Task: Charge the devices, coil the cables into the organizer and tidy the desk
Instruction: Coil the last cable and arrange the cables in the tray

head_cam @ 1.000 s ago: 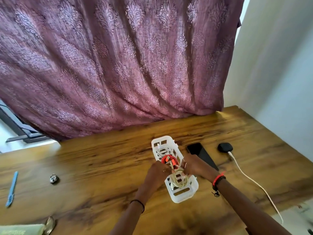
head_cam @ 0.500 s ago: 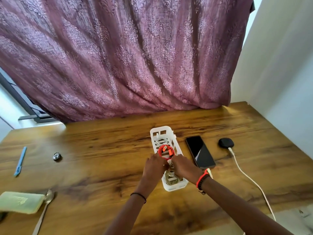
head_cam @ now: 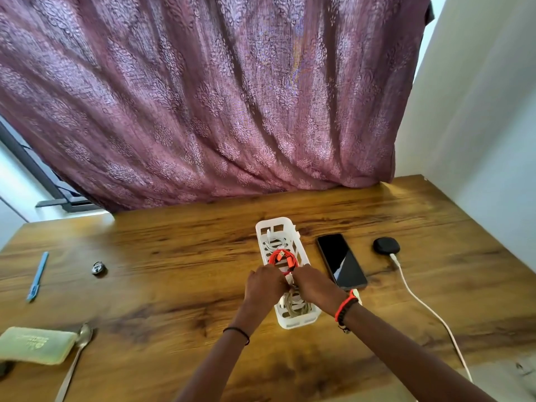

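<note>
Far left of the white organizer [head_cam: 285, 274], near the desk's [head_cam: 174, 285] left edge, there's a blue pen [head_cam: 37, 276] lying on the wood. Nearer the person from it sits a pale green pouch [head_cam: 36, 345], with a metal spoon [head_cam: 76, 359] just beside the pouch's right end. A small metal padlock [head_cam: 99, 268] rests between the pen and the organizer, well apart from both.

Now the organizer itself, a long slotted tray in the middle of the desk. A white cable [head_cam: 274, 242] is coiled in its far compartment, a red cable [head_cam: 282, 259] coiled in the middle, a beige cable [head_cam: 294, 304] coiled at the near end. Left hand [head_cam: 265, 284] and right hand [head_cam: 314, 285] are both over the tray, knuckles up, fingers curled down at the red coil's near edge. Whether either is pinching anything, I can't tell; the fingertips are hidden.

Just right of the organizer lies a black phone [head_cam: 340, 261], screen up. Further right, a black round device [head_cam: 386, 246] with a white charging cable [head_cam: 429, 311] plugged in, trailing off the desk's near edge.
</note>
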